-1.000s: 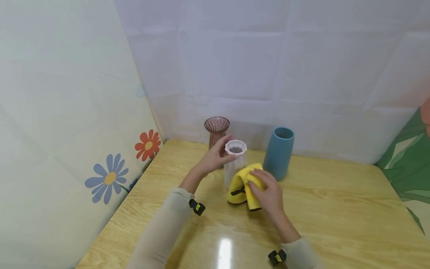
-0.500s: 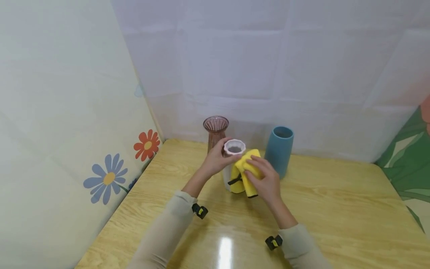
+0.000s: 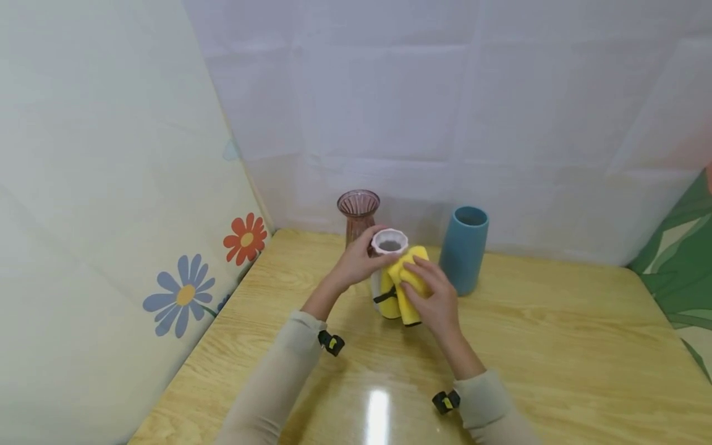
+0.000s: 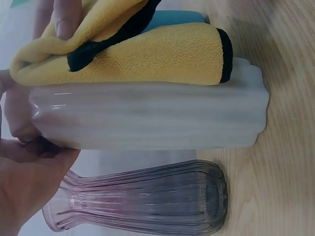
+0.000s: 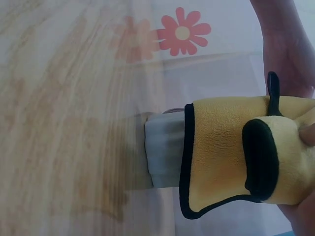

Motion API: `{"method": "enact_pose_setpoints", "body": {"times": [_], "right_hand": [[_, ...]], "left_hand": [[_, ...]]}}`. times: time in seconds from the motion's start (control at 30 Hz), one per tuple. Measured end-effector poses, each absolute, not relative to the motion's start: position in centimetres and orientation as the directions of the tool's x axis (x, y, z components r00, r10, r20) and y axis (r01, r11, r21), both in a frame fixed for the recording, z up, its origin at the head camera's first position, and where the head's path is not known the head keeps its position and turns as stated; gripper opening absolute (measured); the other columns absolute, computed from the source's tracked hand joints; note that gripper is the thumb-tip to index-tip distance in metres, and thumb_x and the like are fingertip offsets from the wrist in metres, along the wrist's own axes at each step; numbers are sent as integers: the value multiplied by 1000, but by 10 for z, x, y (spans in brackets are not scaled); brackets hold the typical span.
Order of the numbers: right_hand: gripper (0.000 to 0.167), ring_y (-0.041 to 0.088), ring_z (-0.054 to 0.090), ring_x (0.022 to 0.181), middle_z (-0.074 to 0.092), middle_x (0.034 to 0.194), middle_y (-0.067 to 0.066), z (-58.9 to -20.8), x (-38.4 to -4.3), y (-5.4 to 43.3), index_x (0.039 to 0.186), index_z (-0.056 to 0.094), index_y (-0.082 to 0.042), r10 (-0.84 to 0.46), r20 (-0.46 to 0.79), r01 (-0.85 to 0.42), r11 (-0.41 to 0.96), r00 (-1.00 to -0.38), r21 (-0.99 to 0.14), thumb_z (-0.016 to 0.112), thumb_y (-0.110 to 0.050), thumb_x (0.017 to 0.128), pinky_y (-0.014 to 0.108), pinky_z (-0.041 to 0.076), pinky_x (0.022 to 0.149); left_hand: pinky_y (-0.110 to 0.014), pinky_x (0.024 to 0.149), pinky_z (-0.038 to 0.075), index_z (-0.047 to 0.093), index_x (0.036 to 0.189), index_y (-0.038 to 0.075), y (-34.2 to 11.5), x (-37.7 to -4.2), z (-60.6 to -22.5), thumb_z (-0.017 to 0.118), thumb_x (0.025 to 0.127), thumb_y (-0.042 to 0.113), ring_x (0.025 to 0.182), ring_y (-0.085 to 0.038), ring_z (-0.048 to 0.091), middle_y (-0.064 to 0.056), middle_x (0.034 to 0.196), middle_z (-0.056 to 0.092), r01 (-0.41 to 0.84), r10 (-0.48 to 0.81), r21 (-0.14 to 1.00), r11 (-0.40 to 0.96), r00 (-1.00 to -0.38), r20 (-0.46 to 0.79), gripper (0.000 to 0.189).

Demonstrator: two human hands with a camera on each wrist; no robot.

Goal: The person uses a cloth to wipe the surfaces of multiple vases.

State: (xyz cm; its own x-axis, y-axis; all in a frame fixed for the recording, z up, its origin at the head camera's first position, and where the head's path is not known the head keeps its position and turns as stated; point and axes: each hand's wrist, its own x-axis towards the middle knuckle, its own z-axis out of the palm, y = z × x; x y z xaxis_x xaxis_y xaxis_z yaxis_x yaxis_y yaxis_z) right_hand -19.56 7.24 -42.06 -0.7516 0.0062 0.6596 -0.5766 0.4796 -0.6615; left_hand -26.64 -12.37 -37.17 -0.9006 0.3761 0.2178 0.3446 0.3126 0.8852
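A white fluted vase (image 4: pixel 157 115) stands upright on the wooden table. My left hand (image 3: pixel 356 261) grips it near its scalloped rim, thumb in front and fingers around the back. In my right hand (image 3: pixel 437 298) is a yellow cloth (image 5: pixel 221 152) with black edging, bunched between thumb and fingers and held against the vase's right side. The cloth hangs folded down the vase and hides much of that side in the right wrist view. Just behind the left hand stands a purple-pink ribbed glass vase (image 3: pixel 358 213), partly covered by that hand.
A blue vase (image 3: pixel 464 250) stands behind and to the right of my right hand. A white sheet (image 3: pixel 389 111) rises behind the table (image 3: pixel 556 334). A flower-printed sheet (image 3: pixel 111 185) borders the left side.
My right hand has raised the yellow cloth and moved it left, closer to the white vase's rim. The left hand keeps its grip near the top, having shifted slightly right.
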Motion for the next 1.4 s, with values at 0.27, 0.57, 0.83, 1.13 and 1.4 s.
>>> {"method": "enact_pose_setpoints", "body": {"times": [0.27,0.57,0.83,1.13,1.4], "right_hand": [[38,30,61,124,66,132,7,-428,-189,68,117,75,-12,53,612,-522,468,-789,-714,84,-5,81,30,46,107],[40,35,59,125,66,132,11,-433,-181,66,115,75,-9,100,566,-472,444,-818,-762,84,-1,78,47,46,108],[40,37,59,125,67,130,13,-444,-180,67,114,76,-9,95,548,-454,454,-831,-767,85,0,76,51,44,110],[39,37,61,120,68,125,14,-452,-176,69,110,77,-7,84,554,-458,468,-828,-756,86,1,74,50,46,107],[37,36,62,115,69,120,13,-456,-173,70,108,77,-8,39,520,-428,517,-853,-741,87,-1,73,53,48,103]], "left_hand": [[-41,99,53,42,151,12,-126,-269,-370,78,89,31,119,-25,60,-8,130,60,315,407,906,284,-895,183,74],[-41,99,53,43,150,12,-127,-273,-371,78,90,27,119,-26,60,-9,131,60,341,448,902,263,-872,199,72],[-41,99,53,44,150,9,-129,-277,-374,77,90,21,119,-27,60,-11,132,60,353,481,913,203,-849,221,70],[-40,98,52,45,151,12,-130,-280,-378,75,91,19,118,-27,59,-12,133,59,328,509,935,137,-833,217,67],[-40,101,51,45,151,15,-132,-288,-382,72,91,18,122,-27,58,-13,136,58,309,539,946,103,-816,208,66]]}}
